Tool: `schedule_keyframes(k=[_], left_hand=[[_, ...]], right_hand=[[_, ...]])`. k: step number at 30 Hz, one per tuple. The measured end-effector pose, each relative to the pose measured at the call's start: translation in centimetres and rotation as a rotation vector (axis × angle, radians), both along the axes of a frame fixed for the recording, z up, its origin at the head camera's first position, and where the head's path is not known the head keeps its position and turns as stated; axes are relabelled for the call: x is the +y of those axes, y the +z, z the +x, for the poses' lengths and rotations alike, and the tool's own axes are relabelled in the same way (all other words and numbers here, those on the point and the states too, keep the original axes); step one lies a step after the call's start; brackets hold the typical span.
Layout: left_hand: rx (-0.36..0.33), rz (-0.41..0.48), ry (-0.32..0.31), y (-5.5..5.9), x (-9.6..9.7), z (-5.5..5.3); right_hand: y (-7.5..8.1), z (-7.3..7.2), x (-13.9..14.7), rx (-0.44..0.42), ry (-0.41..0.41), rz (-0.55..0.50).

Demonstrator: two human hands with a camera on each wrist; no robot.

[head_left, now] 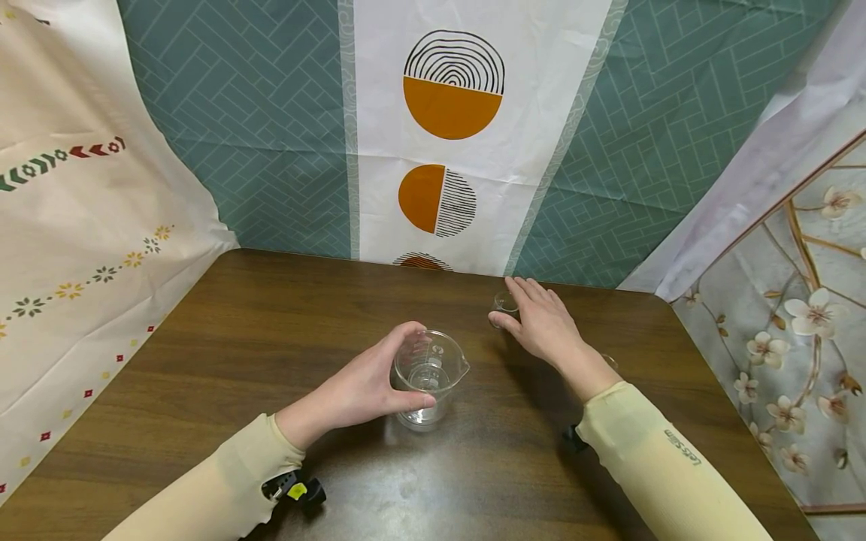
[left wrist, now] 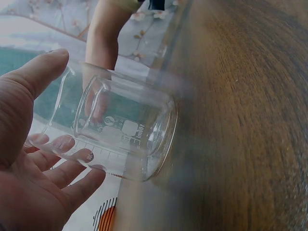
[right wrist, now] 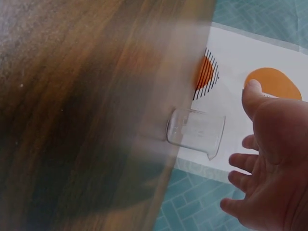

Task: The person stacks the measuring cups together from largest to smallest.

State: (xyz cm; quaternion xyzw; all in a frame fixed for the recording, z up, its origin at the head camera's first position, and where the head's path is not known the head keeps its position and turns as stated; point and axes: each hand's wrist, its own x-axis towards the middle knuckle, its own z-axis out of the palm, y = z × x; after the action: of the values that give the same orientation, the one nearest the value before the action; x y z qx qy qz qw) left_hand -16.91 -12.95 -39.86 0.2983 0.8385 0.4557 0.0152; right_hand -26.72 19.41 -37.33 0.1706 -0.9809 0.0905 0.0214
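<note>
My left hand (head_left: 355, 383) grips a large clear glass beaker (head_left: 449, 372) from its left side, thumb at the front and fingers behind. Nested inside it is a smaller glass beaker (left wrist: 120, 115); printed markings show through the glass. Farther back and to the right, my right hand (head_left: 544, 319) reaches over the table with fingers extended and thumb spread. Just beside it stands a small glass beaker (head_left: 504, 303), partly covered by the hand in the head view. A gap shows between that beaker and the fingers in the right wrist view.
Beyond my right forearm a glass rim (head_left: 610, 362) peeks out, mostly hidden by the arm. The brown wooden table (head_left: 304, 315) ends at a patterned cloth backdrop (head_left: 433, 150). A floral cloth (head_left: 785, 353) borders the right side and a cream cloth (head_left: 81, 315) the left.
</note>
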Motion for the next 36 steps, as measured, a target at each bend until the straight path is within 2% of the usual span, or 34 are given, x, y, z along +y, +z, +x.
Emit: schedule_keyframes(k=[16, 36], left_hand=[[-0.005, 0.001, -0.004, 0.0, 0.0, 0.0], [-0.001, -0.005, 0.000, 0.1, 0.0, 0.0]], right_hand=[[-0.3, -0.6, 0.1, 0.002, -0.008, 0.017], [-0.2, -1.2, 0.0, -0.083, -0.037, 0.043]])
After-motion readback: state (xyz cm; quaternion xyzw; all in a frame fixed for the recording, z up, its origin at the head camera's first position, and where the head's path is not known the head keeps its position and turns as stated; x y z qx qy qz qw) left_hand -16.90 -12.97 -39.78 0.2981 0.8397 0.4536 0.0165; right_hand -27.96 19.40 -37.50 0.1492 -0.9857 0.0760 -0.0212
